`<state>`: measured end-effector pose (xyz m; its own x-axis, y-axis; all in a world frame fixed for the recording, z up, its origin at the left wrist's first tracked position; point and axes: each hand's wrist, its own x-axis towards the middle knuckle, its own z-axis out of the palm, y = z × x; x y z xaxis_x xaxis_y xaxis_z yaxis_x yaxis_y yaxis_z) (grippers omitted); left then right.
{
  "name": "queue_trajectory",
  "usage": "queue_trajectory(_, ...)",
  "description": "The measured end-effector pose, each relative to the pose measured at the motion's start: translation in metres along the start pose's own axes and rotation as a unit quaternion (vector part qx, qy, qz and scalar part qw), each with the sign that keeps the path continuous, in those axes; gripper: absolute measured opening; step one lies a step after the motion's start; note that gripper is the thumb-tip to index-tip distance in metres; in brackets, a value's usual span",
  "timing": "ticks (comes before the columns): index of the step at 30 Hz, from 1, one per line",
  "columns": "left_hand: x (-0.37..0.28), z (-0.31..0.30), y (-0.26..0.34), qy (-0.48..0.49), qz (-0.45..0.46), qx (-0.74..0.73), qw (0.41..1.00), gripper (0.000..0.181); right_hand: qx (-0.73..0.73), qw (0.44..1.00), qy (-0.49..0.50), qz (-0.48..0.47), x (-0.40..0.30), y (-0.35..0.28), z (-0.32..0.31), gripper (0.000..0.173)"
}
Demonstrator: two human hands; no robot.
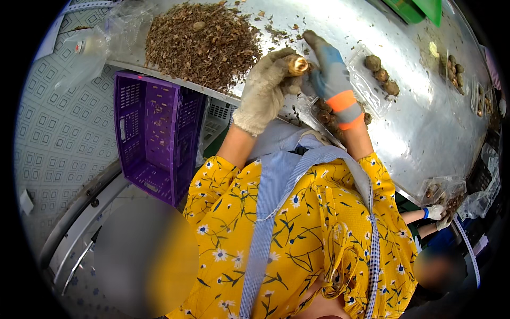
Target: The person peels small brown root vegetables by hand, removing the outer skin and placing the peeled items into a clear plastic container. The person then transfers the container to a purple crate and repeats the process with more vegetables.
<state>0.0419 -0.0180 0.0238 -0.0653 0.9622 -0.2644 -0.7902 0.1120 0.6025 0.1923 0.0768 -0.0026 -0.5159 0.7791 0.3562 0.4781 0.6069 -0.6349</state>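
My left hand [265,87], in a dirty cream knit glove, grips a brown bulb or corm [298,65] whose pale whitish end faces up. Close on its right is my right hand [328,63], in a grey-and-blue glove with an orange-striped cuff. Its fingers are spread away from the thumb, and the thumb side is at the bulb's edge; whether it touches is unclear. More brown bulbs [324,113] in clear plastic lie partly hidden under my right wrist. Right of that hand, a clear plastic tray [364,93] has several round bulbs [382,75] in a row.
A heap of brown shredded packing material [199,44] covers the metal table's [414,103] left end. Below the edge stands a purple crate [147,131]. A green container [414,10] is at the far side. Farther right are filled trays [454,73] and another person's gloved hands [438,215].
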Motion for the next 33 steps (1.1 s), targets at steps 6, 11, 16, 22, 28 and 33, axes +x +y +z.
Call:
queue_trajectory(6, 0.003, 0.010, 0.006, 0.046, 0.055, 0.151, 0.986, 0.048, 0.348, 0.885, -0.142, 0.276, -0.006, -0.010, -0.015, 0.037)
queue_trajectory(11, 0.002, 0.016, 0.006, 0.036, 0.022, 0.189, 0.981, 0.044, 0.253, 0.949, -0.093, 0.164, -0.013, -0.009, -0.013, 0.034)
queue_trajectory(16, -0.001, 0.019, 0.010, 0.026, 0.097, 0.310, 0.945, 0.042, 0.248, 0.944, 0.013, 0.217, -0.011, -0.008, -0.001, 0.043)
queue_trajectory(22, -0.002, 0.009, -0.002, 0.003, 0.122, 0.395, 0.910, 0.039, 0.500, 0.807, -0.180, 0.257, -0.015, -0.014, -0.027, 0.037)
queue_trajectory(28, -0.001, 0.012, 0.007, 0.062, 0.089, 0.370, 0.923, 0.046, 0.656, 0.636, -0.104, 0.394, -0.031, -0.014, -0.016, 0.048)
queue_trajectory(33, -0.003, 0.026, 0.012, 0.051, 0.082, 0.492, 0.865, 0.041, 0.642, 0.641, -0.096, 0.409, -0.033, -0.012, -0.014, 0.050)
